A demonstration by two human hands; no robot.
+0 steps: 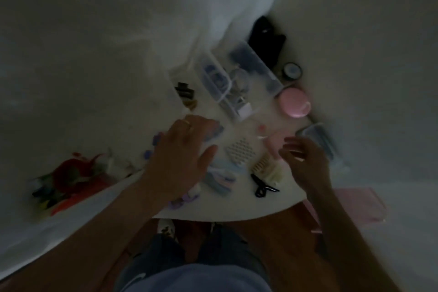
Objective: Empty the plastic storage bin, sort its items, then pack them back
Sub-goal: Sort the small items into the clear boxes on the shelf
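The frame is dark and blurred. A clear plastic storage bin (258, 71) with compartments stands at the back of a small white table (237, 211); several small items lie in it. My left hand (182, 154) reaches flat over the table's left side, fingers spread above purple and blue hair clips (220, 180). My right hand (305, 161) hovers at the right with fingers loosely curled and seems to hold nothing. Between the hands lie a white perforated piece (240, 150), a cream comb-like clip (266, 168) and a black claw clip (262, 187).
A pink round case (295, 103), a dark tape roll (292, 70) and a black object (266, 39) sit by the bin. Dark clips (186, 96) lie left of it. A red and green bundle (68, 180) lies at far left. A pink box (350, 206) sits lower right.
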